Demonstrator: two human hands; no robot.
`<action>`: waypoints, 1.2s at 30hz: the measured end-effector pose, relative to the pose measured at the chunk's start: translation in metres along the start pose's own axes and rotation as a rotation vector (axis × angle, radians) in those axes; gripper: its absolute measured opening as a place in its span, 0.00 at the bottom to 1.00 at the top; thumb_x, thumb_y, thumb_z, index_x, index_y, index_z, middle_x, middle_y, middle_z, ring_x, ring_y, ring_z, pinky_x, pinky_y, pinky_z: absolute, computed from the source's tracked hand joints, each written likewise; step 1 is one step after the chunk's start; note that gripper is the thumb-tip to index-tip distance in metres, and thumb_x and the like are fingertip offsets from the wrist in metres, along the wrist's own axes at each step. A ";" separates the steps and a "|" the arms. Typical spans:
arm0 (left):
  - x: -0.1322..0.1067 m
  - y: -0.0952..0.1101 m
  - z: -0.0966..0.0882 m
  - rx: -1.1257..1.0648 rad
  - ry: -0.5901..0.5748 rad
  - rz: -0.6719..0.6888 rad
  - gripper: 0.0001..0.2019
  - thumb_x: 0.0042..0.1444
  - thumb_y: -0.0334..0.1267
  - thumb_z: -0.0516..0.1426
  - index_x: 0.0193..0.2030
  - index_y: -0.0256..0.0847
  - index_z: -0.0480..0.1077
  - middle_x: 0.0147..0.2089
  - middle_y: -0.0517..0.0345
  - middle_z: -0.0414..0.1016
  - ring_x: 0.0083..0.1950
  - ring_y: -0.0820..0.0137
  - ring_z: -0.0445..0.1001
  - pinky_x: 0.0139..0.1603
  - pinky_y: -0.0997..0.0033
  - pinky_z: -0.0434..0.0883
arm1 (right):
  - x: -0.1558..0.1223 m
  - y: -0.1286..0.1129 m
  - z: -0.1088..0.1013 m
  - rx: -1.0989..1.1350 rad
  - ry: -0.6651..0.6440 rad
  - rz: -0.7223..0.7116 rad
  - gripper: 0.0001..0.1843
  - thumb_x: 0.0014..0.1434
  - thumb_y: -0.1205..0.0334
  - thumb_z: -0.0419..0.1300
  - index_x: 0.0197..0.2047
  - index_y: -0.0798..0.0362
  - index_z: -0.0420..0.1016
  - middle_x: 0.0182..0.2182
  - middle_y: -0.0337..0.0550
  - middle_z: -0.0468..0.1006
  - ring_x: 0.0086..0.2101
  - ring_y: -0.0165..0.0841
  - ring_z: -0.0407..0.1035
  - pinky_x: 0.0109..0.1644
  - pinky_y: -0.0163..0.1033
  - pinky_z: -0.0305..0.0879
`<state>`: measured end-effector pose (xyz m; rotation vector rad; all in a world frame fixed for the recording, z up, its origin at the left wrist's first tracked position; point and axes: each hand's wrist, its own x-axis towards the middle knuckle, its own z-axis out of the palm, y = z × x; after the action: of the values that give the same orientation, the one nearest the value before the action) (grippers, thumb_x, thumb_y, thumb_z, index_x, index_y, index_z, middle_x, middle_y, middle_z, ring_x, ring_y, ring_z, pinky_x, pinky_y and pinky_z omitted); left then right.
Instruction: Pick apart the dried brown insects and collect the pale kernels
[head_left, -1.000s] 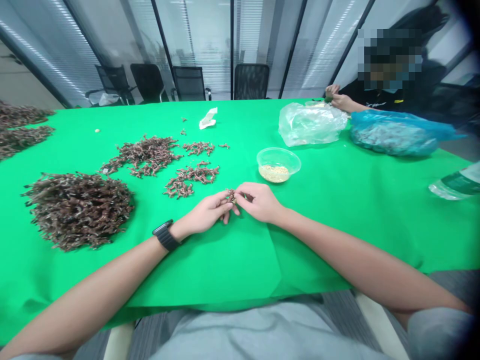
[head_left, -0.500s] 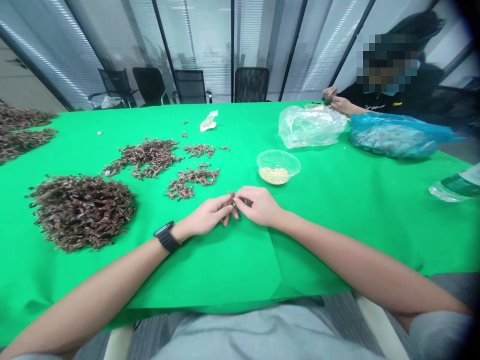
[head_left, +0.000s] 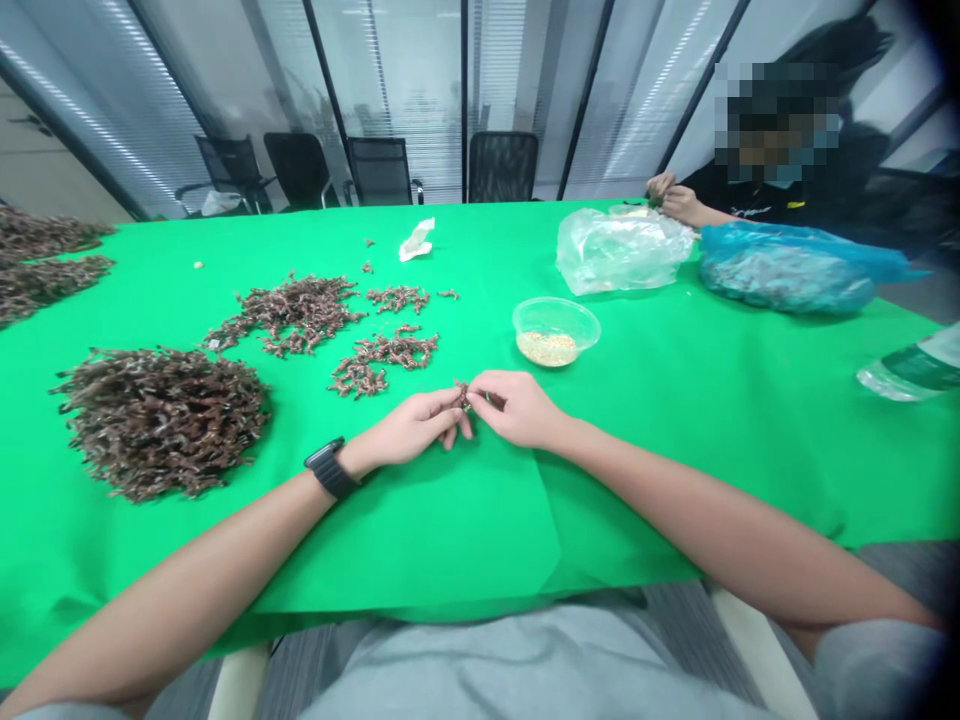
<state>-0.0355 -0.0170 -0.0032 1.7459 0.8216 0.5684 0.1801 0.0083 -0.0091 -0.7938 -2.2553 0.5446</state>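
Head view: left hand [head_left: 411,432] and right hand [head_left: 519,410] jointly pinch a small brown dried sprig [head_left: 463,396] over the green tablecloth [head_left: 450,530].

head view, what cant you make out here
Head view:
the small brown piece between the bare left hand and right hand: fingers hide most of it
the bulging blue plastic bag: its film blurs the contents
the clear plastic bottle: cut off by the right edge
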 end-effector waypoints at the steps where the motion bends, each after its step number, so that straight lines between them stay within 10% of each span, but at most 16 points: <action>1: 0.000 0.000 0.000 -0.003 0.002 -0.001 0.15 0.71 0.46 0.50 0.51 0.37 0.68 0.42 0.53 0.78 0.29 0.77 0.71 0.33 0.75 0.68 | 0.000 0.001 0.000 0.007 -0.003 0.008 0.12 0.67 0.64 0.56 0.33 0.55 0.76 0.28 0.39 0.73 0.28 0.28 0.63 0.34 0.35 0.56; 22: -0.001 0.003 0.003 0.067 0.032 -0.001 0.15 0.71 0.48 0.48 0.51 0.38 0.67 0.39 0.55 0.77 0.30 0.76 0.70 0.34 0.74 0.69 | 0.004 -0.002 -0.001 0.261 0.044 0.216 0.06 0.60 0.62 0.62 0.33 0.55 0.75 0.26 0.38 0.74 0.28 0.28 0.64 0.33 0.34 0.60; 30: -0.003 0.010 0.008 0.277 0.075 0.052 0.15 0.72 0.46 0.47 0.49 0.39 0.69 0.37 0.58 0.76 0.29 0.76 0.70 0.36 0.75 0.68 | 0.006 -0.002 0.004 0.815 -0.035 0.648 0.17 0.54 0.49 0.68 0.30 0.54 0.72 0.18 0.31 0.64 0.18 0.23 0.54 0.19 0.32 0.50; 36: -0.003 0.010 0.006 0.144 0.057 0.022 0.16 0.72 0.48 0.48 0.48 0.38 0.69 0.38 0.56 0.78 0.30 0.76 0.70 0.35 0.75 0.69 | 0.006 -0.001 0.001 0.624 0.017 0.460 0.16 0.56 0.50 0.68 0.34 0.55 0.74 0.25 0.37 0.74 0.23 0.25 0.61 0.26 0.33 0.59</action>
<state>-0.0305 -0.0255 0.0049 1.8785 0.9033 0.5882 0.1754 0.0120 -0.0066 -0.9645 -1.7131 1.3630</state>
